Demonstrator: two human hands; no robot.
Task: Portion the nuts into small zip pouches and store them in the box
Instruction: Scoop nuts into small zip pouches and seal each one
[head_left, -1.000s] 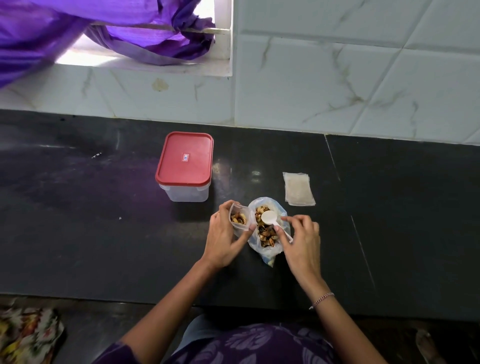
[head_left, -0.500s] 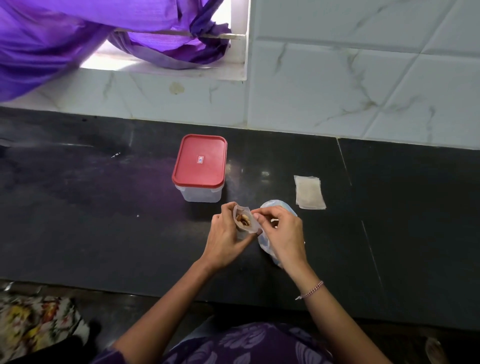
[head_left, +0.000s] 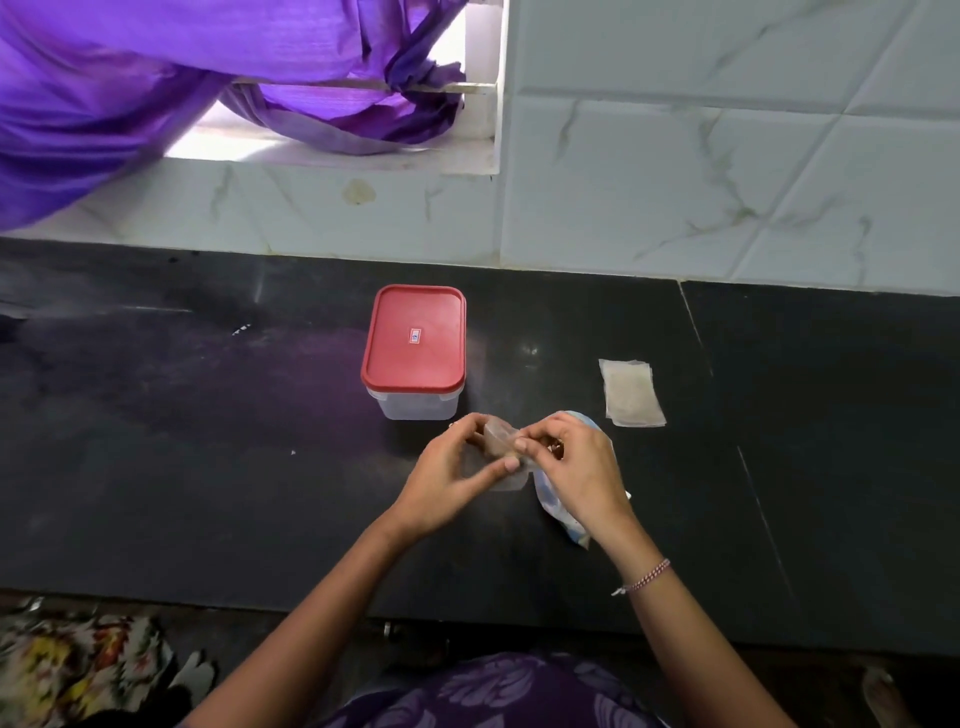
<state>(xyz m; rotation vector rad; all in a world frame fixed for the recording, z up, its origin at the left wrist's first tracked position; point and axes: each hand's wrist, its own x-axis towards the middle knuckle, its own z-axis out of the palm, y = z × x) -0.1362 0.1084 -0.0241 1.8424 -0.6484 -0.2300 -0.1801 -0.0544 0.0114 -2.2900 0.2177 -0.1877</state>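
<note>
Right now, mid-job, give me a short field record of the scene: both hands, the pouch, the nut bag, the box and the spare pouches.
left hand: pinches the small pouch from its left side
right hand: pinches the small pouch's top edge, over the nut bag
small pouch: held between both hands; contents too blurred to tell
nut bag: lies on the counter, mostly hidden under the right hand
box: red lid on, behind the hands, untouched
spare pouches: flat stack on the counter, right of the box, apart from it

I log: box (head_left: 415, 408), red-lidded, clear-walled; bench (head_left: 208, 467), black; curtain (head_left: 130, 78), purple; wall tiles (head_left: 727, 182), white with grey veins; dress (head_left: 493, 696), purple leaf print; cloth (head_left: 78, 665), yellow-red floral.
</note>
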